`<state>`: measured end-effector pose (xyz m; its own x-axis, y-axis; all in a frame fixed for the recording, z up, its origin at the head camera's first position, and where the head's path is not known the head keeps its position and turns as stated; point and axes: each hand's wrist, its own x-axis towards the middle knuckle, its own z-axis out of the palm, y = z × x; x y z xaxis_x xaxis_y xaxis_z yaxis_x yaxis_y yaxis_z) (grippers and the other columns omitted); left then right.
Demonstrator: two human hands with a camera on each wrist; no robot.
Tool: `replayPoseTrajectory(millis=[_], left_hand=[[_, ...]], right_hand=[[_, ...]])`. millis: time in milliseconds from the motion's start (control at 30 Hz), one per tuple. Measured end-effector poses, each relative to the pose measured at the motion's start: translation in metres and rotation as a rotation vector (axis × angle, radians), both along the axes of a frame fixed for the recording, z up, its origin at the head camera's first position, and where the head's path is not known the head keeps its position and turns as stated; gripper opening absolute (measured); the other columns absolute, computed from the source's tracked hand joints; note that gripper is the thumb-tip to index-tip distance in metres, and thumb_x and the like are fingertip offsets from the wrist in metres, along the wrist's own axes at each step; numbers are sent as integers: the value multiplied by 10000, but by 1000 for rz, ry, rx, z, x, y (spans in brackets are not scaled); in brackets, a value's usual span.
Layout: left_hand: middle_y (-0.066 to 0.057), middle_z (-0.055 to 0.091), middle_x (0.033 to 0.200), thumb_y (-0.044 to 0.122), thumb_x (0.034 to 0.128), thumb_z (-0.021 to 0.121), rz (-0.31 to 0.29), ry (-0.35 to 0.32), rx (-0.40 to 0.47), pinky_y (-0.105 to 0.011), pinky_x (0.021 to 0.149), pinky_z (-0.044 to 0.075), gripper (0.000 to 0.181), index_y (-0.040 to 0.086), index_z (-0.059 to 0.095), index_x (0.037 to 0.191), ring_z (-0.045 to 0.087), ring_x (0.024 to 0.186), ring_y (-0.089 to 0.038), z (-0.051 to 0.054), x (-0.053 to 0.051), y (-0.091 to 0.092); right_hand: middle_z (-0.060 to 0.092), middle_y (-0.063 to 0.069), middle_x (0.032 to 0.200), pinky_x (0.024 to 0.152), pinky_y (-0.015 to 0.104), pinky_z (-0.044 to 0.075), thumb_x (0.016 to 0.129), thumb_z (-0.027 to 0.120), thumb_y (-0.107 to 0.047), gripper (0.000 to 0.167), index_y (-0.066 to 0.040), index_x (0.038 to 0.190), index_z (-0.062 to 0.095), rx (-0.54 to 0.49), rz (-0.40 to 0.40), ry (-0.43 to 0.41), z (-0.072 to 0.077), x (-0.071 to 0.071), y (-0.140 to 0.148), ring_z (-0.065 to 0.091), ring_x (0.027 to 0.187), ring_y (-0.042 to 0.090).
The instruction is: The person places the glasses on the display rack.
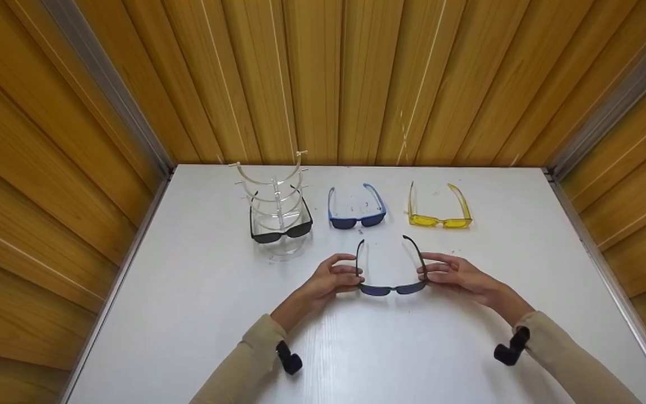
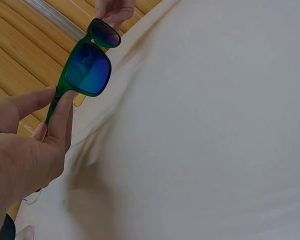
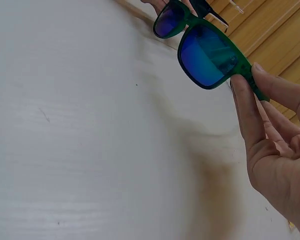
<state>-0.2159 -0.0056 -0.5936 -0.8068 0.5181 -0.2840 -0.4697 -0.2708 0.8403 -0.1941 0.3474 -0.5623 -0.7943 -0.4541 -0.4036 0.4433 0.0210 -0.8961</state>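
Note:
Both hands hold one pair of green-framed sunglasses point(image 1: 393, 290) with blue mirrored lenses, raised above the white table. The left hand point(image 1: 332, 279) pinches one temple close to its hinge, and the right hand point(image 1: 457, 276) pinches the other. The temples are unfolded and point away from the person. In the left wrist view the green sunglasses point(image 2: 88, 68) show thumb and fingers on the near temple. The right wrist view shows the same sunglasses point(image 3: 207, 55) in the right fingers. Beyond the hands stands a clear display rack point(image 1: 279, 207), with black sunglasses point(image 1: 282, 233) on its lowest visible tier.
Blue sunglasses point(image 1: 358, 221) lie unfolded on the white table point(image 1: 199, 336), behind the held pair. Yellow sunglasses point(image 1: 441, 222) lie further right, also unfolded. The rack's upper curved arms hold no glasses. Wood-patterned panels point(image 1: 368, 84) wall the table's back and sides.

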Motion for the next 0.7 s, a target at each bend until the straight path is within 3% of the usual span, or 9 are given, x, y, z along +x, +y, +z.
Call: replayPoseTrajectory(millis=[133, 700], left_hand=[[-112, 725, 1106, -102, 895, 674, 12, 14, -8, -305, 862, 638, 579, -46, 438, 1421, 748, 935, -161, -2, 3, -17], [-110, 720, 1162, -86, 901, 673, 74, 71, -58, -301, 884, 631, 596, -53, 421, 1440, 740, 978, -146, -1, 14, -67]], right_hand=[[680, 108, 1350, 1026, 286, 569, 993, 651, -68, 701, -33, 1595, 294, -9, -1, -5, -4, -3, -15, 698, 1151, 108], [727, 54, 1243, 990, 274, 586, 964, 703, -94, 685, 16, 1552, 371, 0, -54, -1, -5, -4, -70, 714, 1078, 100]])
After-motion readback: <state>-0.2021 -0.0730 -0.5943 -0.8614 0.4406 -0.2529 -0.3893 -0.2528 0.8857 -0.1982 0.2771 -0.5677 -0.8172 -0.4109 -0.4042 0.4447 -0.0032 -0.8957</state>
